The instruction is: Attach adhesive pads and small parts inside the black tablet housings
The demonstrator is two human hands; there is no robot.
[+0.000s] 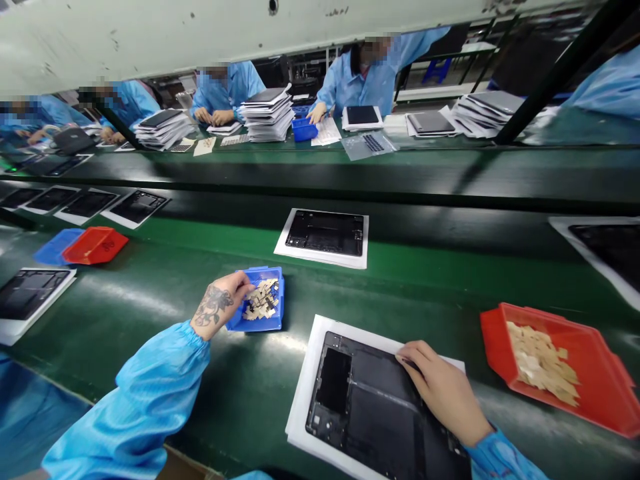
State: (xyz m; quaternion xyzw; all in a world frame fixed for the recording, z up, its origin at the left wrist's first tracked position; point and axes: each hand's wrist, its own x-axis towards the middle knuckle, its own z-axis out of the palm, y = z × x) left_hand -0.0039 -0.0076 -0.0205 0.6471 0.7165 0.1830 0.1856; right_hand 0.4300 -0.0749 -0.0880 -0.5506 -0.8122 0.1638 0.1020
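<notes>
My left hand [220,303] reaches into a small blue tray [260,319] of small tan and dark parts, its fingers curled down among them. Whether it has picked one up stays hidden. My right hand [440,387] lies fingers-down on a black tablet back shell [365,400], pressing near its upper right part. The shell rests on a white sheet [305,393] at the front of the green belt [200,387].
A red tray [600,393] of tan pieces stands at the right. Another shell on white foam [325,235] lies further back, more shells [30,293] at the left beside red and blue trays [95,244]. People in blue coats [370,73] work across the belt among stacked tablets.
</notes>
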